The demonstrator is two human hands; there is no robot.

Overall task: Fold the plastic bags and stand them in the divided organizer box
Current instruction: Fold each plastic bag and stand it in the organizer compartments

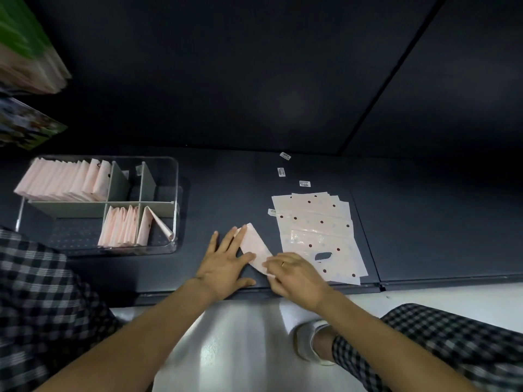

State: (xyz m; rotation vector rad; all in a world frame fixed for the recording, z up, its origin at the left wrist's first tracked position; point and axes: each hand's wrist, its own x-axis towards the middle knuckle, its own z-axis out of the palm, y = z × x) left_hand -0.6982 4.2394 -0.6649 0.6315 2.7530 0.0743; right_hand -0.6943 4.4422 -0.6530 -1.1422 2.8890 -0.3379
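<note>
Head view: at 6 o'clock a narrow, pale pink folded plastic bag lies on the dark shelf. The left hand presses it with flat fingers, and the right hand pinches its near end. At 9 o'clock the clear divided organizer box holds many upright folds (two cells look empty). At 3 o'clock a flat stack of dotted pink bags waits, so I judge the work partway done.

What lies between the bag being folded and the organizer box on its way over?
Nothing visible. The folded bag, pressed flat by the left hand and held by the right hand, lies right of the organizer box; only bare dark shelf separates them, apart from that left hand.
</note>
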